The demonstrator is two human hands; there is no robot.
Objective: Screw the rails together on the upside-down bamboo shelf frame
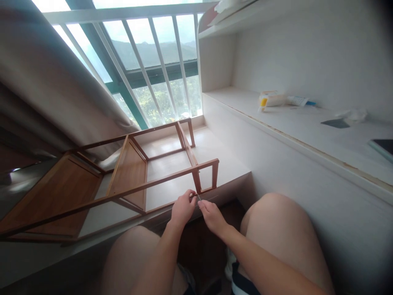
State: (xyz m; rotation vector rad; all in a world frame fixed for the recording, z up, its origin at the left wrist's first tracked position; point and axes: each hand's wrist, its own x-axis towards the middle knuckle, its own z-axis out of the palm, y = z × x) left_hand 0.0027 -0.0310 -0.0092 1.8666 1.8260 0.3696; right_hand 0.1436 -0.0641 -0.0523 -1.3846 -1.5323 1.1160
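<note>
A brown wooden rack frame (166, 179) lies on its side on the white ledge, with panel shelves set between its long rails. My right hand (212, 216) is closed in a pinch on a thin metal rod (199, 197), too small to tell its exact kind. The rod's tip points up toward the lower corner of the frame's near end. Close beside it, my left hand (183, 207) is closed at the frame's lower rail, fingertips pressed together. Whatever those left fingers hold, if anything, is too small to make out.
The white ledge (227, 157) runs under the rack to a barred window (159, 61). A beige curtain (61, 82) hangs at left. On the right-hand shelf (245, 104) lie a white tube (297, 100), a small yellow-and-white item (263, 102) and a dark-screened device (382, 148). My knees flank my hands.
</note>
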